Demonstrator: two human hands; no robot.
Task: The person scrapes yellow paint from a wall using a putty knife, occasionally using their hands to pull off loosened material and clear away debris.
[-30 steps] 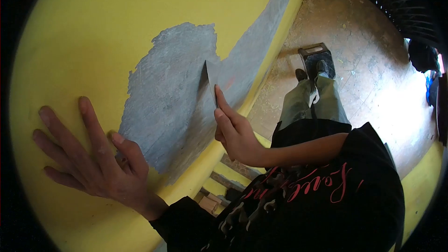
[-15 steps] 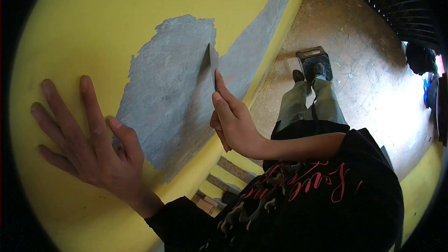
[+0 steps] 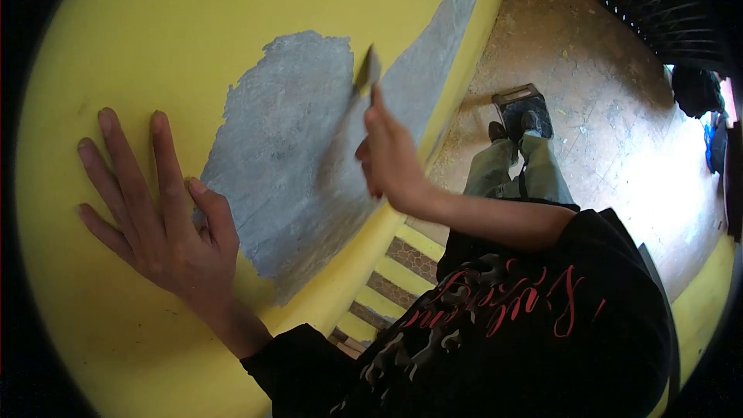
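My left hand lies with fingers spread on the yellow painted wall, its thumb at the edge of a bare grey patch. In my right hand, slightly blurred, is a putty knife, its handle mostly hidden in my fist. Its thin blade points up toward the narrow yellow strip between the patch and a long grey band. Ragged paint edges border the patch.
My feet are on a small black stool on the dusty tiled floor below. Yellow-edged steps lie beneath my arm. A black slatted piece stands at upper right.
My right hand and the putty knife have moved up and a little right, from the grey patch to its right-hand paint edge. My left hand appears slightly farther right, still spread.
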